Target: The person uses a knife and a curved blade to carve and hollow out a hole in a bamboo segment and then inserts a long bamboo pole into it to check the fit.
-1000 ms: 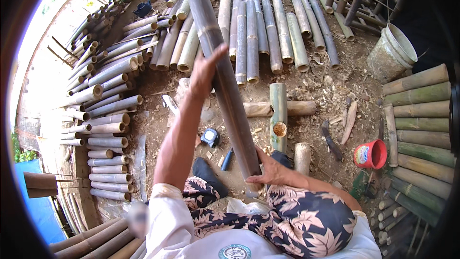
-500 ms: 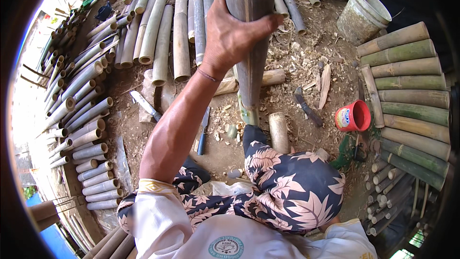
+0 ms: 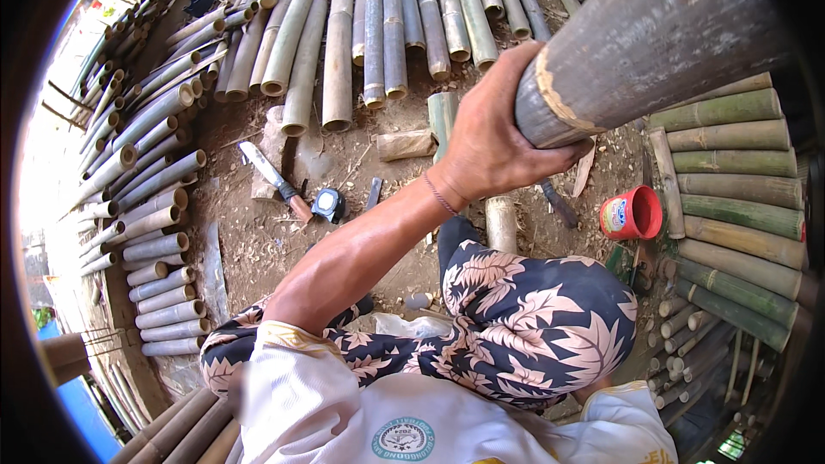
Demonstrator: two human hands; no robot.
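My left hand (image 3: 494, 137) grips a thick grey bamboo pole (image 3: 657, 47) around its pale joint ring near the lower end. The pole tilts up to the right and leaves the picture. Beneath the hand, a greenish bamboo piece (image 3: 442, 117) is partly covered. To the left lie a knife (image 3: 268, 172) with a wooden handle and a tape measure (image 3: 328, 204). A short log (image 3: 501, 225) stands by my knee, and a dark-handled curved blade (image 3: 560, 208) shows partly under the hand. My right hand is out of sight; only a bit of that arm shows at the lower right.
Rows of cut bamboo poles (image 3: 337, 51) cover the far ground, with stacked poles (image 3: 172, 288) along the left. At right are a red bucket (image 3: 632, 213) and a slatted bamboo rack (image 3: 739, 202). A small wooden block (image 3: 406, 145) lies ahead on the chip-strewn dirt.
My left hand has swung the bamboo pole from upright in the middle to slanting up at the right. The tape measure and more far poles now show; the pale bucket is hidden.
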